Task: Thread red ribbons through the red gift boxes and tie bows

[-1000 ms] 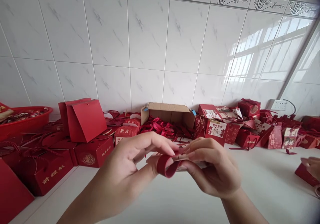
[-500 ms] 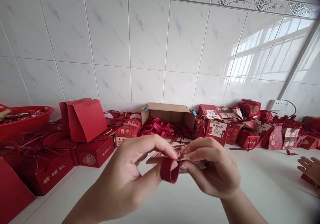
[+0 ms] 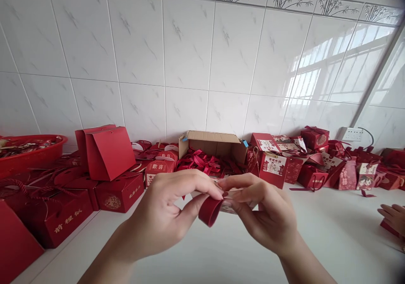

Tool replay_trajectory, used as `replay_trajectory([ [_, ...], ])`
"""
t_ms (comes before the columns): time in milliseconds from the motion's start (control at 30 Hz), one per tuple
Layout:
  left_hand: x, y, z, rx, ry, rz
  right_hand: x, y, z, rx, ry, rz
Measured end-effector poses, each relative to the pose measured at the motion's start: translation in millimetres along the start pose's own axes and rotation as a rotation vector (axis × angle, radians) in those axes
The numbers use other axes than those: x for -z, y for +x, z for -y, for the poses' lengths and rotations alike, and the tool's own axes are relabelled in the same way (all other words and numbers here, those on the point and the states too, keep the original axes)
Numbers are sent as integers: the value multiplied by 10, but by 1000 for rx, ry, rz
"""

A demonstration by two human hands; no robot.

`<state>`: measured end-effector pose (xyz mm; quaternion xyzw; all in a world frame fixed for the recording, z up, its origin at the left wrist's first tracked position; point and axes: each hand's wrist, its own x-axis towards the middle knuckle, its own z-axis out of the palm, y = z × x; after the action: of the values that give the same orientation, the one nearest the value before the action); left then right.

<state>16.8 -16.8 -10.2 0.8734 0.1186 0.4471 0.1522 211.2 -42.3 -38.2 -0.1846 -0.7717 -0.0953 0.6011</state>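
A dark red ribbon [image 3: 209,212] forms a loop that hangs below my fingertips in the middle of the view. My left hand [image 3: 167,210] is closed, with thumb and fingers pinching the ribbon at the top of the loop. From the right, my right hand [image 3: 268,212] is closed too, its fingertips pressed together at the ribbon right beside the left fingers. Behind the fingers a small pale printed gift box [image 3: 228,209] shows in part; my hands hide most of it.
A cardboard box [image 3: 215,137] full of red ribbons stands against the tiled wall. Red gift boxes [image 3: 122,193] crowd the left, and more [image 3: 313,176] the right. A red basin [image 3: 34,155] sits far left. Another person's hand [image 3: 394,216] rests on something red at the right edge.
The ribbon loop has tilted and shifted slightly left. My right hand has moved a little left and my fingertips are closer together. The other person's hand has lowered slightly.
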Motion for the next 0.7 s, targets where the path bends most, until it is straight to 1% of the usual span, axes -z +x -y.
replay_trajectory([
  [100, -16, -17, 21, 7, 18, -34, -15, -1, -3, 10, -28, -46],
  [167, -35, -31, 27, 43, -2, -56, -26, -14, -7, 14, 6, -80],
  [267, -77, -45, 33, 115, -146, -81, -37, -39, -16, 6, 79, -103],
  [333, -105, -44, 36, 127, -198, -85, -35, -47, -21, -1, 99, -101],
  [500, -114, -31, 33, 34, -81, -37, -13, -34, -38, -15, 121, -81],
  [600, -91, -40, 47, 69, -3, -15, -14, -34, -46, -8, 118, -85],
  [700, -97, -50, 99, 125, 71, -19, -53, -46, -48, -26, 89, -94],
])
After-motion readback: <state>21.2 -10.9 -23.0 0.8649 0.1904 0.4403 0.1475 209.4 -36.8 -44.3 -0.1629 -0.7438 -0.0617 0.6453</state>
